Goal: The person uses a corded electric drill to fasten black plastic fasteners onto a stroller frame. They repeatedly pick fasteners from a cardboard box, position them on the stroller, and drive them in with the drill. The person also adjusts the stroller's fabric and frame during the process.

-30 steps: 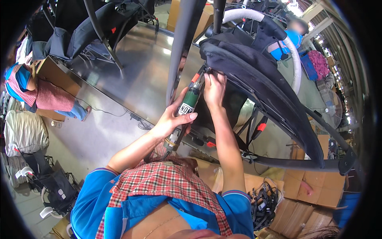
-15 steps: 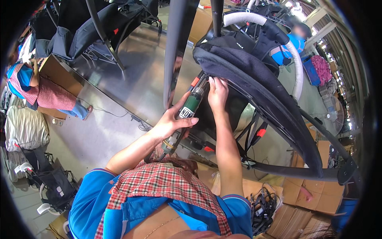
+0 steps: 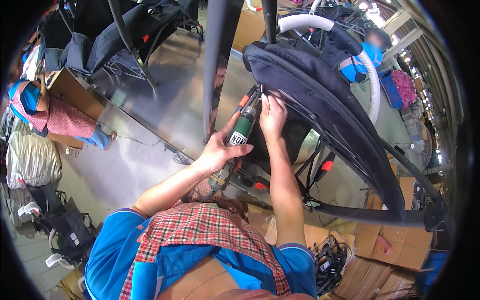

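My left hand [image 3: 218,154] is wrapped round a green-bodied electric screwdriver [image 3: 244,126], its thumb lying across the barrel. The tool slants up and away from me, with its tip close to a joint under the edge of a black fabric stroller canopy [image 3: 325,112]. Beside that tip my right hand [image 3: 273,119] is closed in a pinch against the canopy's lower edge. Whatever its fingertips hold is too small or hidden to make out. A dark bar with an orange-red part [image 3: 244,101] runs just left of the tool.
A dark upright frame tube [image 3: 218,65] rises left of the canopy. A metal-topped bench [image 3: 170,75] carries other black strollers [image 3: 107,52]. One co-worker [image 3: 57,112] stands at the left, another [image 3: 367,55] at the far right. Cardboard boxes [image 3: 395,245] and black straps [image 3: 331,262] lie lower right.
The screwdriver's rear end has swung slightly right and its body has shifted a little, my left hand moving with it. My right hand stays pinched at nearly the same spot.
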A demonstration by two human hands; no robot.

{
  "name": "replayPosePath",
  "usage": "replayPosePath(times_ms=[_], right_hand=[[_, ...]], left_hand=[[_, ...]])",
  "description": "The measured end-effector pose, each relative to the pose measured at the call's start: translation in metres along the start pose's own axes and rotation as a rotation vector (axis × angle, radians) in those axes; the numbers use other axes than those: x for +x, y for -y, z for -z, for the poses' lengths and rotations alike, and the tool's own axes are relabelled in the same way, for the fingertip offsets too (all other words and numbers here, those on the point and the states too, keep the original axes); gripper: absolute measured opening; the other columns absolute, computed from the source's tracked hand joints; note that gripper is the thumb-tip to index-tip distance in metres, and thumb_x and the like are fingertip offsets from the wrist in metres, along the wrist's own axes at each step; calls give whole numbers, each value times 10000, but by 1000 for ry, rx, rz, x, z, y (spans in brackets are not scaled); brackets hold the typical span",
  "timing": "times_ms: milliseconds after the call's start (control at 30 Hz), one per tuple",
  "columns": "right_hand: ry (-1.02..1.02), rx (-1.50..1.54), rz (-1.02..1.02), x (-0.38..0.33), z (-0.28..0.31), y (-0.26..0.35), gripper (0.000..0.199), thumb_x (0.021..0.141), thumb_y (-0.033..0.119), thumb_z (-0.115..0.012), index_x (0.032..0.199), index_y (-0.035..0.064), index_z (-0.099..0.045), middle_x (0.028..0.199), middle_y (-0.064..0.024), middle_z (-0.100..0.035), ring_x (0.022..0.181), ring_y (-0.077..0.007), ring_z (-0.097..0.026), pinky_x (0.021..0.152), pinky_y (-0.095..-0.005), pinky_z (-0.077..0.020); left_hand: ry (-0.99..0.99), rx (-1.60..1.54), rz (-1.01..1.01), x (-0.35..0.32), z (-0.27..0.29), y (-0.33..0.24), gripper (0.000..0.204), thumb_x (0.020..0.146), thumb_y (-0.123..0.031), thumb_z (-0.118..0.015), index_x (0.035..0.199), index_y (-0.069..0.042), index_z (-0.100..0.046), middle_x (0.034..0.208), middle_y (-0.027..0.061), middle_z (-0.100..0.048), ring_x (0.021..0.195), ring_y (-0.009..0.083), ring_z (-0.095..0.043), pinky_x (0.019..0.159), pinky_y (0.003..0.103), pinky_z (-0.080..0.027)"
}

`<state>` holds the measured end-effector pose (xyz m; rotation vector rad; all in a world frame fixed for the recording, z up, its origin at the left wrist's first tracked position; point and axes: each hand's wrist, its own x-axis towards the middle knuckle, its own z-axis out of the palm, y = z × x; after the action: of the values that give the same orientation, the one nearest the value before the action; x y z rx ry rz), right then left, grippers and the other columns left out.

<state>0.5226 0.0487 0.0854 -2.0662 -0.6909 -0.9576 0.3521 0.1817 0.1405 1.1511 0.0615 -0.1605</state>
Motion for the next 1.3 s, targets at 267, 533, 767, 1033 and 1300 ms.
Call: replayPosePath(times_ms=[267, 533, 767, 1033, 1300], right_hand=[[37, 71, -121, 3, 3, 6, 163, 920, 123, -577, 834, 17, -666, 798, -115, -659, 769, -306, -618, 708, -397, -481], [-31, 79, -88, 6, 0, 8, 167, 923, 122, -571, 836, 13, -663, 776, -113, -661, 758, -299, -625, 709, -393, -486], [169, -88, -205, -1, 38, 35, 125, 898, 113, -595, 932, 8, -655, 939, -160, -664, 848, -356, -628, 753, -426, -502], [-110, -367, -421, -165, 218, 112, 177, 834, 103, -659, 993, 28, -648, 949, -131, -647, 885, -322, -616, 779, -400, -515], [56, -923, -1068, -429, 383, 139, 123, 772, 92, -686, 882, 53, -645, 894, -131, -634, 880, -328, -615, 802, -409, -505]], left_hand=[[48, -68, 41, 8, 1, 0, 930, 779, -41, -688, 1531, -155, -154, 738, 65, -593, 514, 165, -589, 486, 282, -488], [96, -172, 90, 18, 9, 1, 933, 798, -93, -659, 1537, -204, -100, 754, 88, -586, 528, 189, -592, 476, 306, -485], [206, -60, 93, 16, 22, -5, 964, 802, -244, -683, 1536, -171, -63, 853, 109, -595, 574, 189, -582, 496, 315, -484], [856, -24, 658, -31, 16, 40, 1063, 668, -254, -731, 1530, -104, -127, 816, 158, -583, 527, 197, -569, 440, 263, -465], [1018, 204, 853, -74, -54, 98, 980, 730, -294, -727, 1527, -130, -182, 759, 91, -548, 541, 159, -545, 499, 265, -434]])
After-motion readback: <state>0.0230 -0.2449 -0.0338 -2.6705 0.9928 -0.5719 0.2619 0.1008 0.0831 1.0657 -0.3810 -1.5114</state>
